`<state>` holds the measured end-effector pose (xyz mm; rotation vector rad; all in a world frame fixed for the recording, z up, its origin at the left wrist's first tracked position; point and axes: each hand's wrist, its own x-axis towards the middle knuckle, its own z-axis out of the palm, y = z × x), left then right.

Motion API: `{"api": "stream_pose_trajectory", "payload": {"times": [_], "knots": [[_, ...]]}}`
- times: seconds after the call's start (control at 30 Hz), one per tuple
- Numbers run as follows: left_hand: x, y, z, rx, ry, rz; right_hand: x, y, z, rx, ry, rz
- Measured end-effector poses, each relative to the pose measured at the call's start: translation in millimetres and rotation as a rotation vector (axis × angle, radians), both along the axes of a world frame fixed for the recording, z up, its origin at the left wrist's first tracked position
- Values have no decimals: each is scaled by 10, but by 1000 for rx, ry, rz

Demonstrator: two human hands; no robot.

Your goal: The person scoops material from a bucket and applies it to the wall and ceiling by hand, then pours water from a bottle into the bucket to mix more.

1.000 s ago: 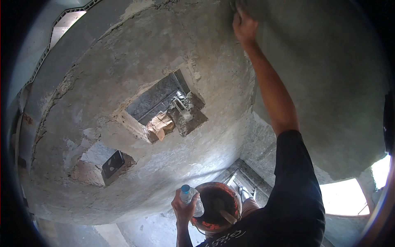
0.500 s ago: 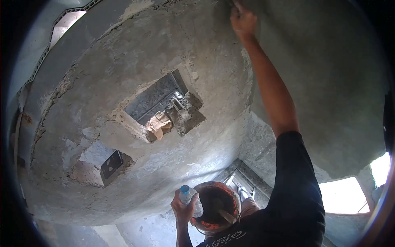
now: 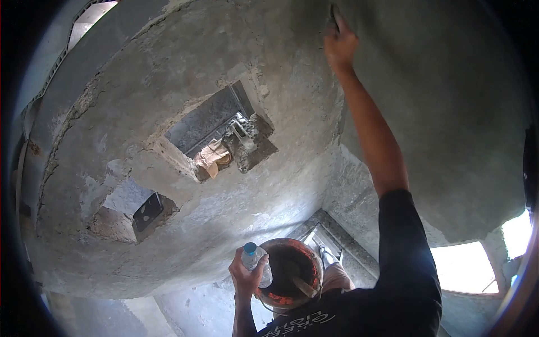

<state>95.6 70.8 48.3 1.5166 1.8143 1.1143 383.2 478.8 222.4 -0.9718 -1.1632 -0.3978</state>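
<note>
Right hand (image 3: 340,46) is sitting a bit lower on the plaster wall (image 3: 449,112) than before, fingers pinching a dark tool (image 3: 334,16) that's poking out above them. Left hand (image 3: 245,276) is wrapping its fingers around the water bottle (image 3: 254,259), just beside the orange bucket (image 3: 292,241).

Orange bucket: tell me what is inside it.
A pale tool handle leans inside the orange bucket. Its working end and whatever lies on the dark bottom are hidden in shadow.
</note>
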Motion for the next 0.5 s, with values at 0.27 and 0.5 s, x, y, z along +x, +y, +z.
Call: {"api": "stream_pose_trajectory", "payload": {"times": [0.27, 0.5], "knots": [[6, -90, 19, -84, 84, 69, 119, 537, -582, 202, -342, -236], [-59, -79, -11, -29, 25, 44, 232, -62, -1293, -458, -256, -147]]}}
